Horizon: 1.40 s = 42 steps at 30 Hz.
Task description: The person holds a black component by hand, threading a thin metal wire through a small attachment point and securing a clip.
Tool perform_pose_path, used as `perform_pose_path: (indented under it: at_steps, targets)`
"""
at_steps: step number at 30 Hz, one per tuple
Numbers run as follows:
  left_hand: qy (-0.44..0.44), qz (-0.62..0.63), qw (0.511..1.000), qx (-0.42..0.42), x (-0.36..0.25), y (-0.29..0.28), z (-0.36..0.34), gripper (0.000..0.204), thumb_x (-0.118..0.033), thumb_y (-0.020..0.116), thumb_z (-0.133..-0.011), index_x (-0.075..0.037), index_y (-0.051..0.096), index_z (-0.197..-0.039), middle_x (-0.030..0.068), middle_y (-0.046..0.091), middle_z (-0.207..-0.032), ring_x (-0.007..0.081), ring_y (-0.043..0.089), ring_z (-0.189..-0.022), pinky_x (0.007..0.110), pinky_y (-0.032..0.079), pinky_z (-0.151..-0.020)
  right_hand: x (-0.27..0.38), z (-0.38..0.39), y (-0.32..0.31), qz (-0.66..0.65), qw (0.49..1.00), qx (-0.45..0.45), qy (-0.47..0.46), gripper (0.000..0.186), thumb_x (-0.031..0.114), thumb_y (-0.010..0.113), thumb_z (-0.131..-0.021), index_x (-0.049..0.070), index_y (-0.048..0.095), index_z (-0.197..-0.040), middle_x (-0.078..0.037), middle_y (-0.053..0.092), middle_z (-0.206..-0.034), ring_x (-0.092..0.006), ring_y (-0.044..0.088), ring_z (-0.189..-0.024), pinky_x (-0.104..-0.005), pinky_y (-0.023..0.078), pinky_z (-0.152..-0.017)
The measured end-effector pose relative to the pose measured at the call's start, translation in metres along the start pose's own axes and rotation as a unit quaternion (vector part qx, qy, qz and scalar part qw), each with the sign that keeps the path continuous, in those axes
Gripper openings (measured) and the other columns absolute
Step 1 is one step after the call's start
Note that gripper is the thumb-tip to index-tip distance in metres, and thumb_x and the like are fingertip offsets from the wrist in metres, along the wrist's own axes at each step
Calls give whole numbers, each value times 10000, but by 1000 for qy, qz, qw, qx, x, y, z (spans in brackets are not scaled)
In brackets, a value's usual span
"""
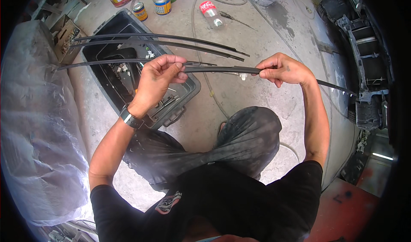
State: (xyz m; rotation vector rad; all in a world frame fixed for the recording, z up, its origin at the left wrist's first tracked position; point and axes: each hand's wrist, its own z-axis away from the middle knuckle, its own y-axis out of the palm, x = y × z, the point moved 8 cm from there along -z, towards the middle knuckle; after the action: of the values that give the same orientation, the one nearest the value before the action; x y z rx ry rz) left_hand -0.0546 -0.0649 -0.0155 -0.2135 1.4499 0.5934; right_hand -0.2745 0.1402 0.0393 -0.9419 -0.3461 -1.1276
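A long, thin black trim strip point(222, 70) spans the space between my hands, held up above the floor. My left hand point(163, 74) pinches it at its left part, thumb against the fingers. Farther along, my right hand point(284, 70) grips it between thumb and fingers, and the strip runs on past that hand to the right. Behind my left hand, several similar black strips point(171, 38) lie across a dark grey plastic bin point(195, 86). A small white piece point(243, 76) shows just beneath the held strip, near my right hand; whether it is attached, I cannot tell.
Loose hardware and tools lie in the bin. Paint cans point(162, 4) and a plastic bottle point(212, 15) stand or lie beyond it. A plastic-covered bulk point(43, 126) is at left, black car parts point(368, 41) at right. A hose point(193, 23) crosses the concrete floor.
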Motion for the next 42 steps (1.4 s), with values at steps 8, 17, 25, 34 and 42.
perform_pose_path:
  at_steps: [8,17,25,34,42]
  targets:
    - [-12,-20,1000,-8,-2,0,0,189,-91,612,-969,32,642,-1109,52,678,-911,120,683,-792,257,585,-744,0,2,1,3,1000,-2,-3,232,236,671,-932,62,732,-1074,35,488,-582,-77,464,-487,-255,386,-465]
    - [-39,-29,999,13,0,5,2,222,-118,604,-978,40,640,-1130,76,690,-914,124,689,-793,260,585,-747,-1,4,1,-20,1000,6,-21,210,171,643,-945,24,723,-1073,33,520,-588,-61,493,-469,-239,400,-456]
    - [-39,-25,999,24,-2,9,3,271,-178,583,-999,29,637,-1164,82,683,-945,132,680,-808,277,586,-775,-1,4,0,-28,999,9,-15,229,184,649,-941,24,717,-1091,33,523,-594,-64,503,-476,-237,397,-455]
    - [-33,-23,999,36,-2,7,2,252,-171,562,-1010,25,646,-1145,63,681,-915,134,694,-828,273,591,-771,-5,3,2,-9,1000,14,-1,269,245,659,-942,42,706,-1111,28,508,-609,-81,485,-495,-259,398,-467]
    - [-47,-20,998,48,-1,13,6,270,-178,558,-1012,24,638,-1172,93,696,-968,133,690,-842,289,586,-800,-1,-1,3,-23,1000,4,-16,217,180,660,-938,22,725,-1072,28,520,-583,-67,496,-472,-243,412,-451]
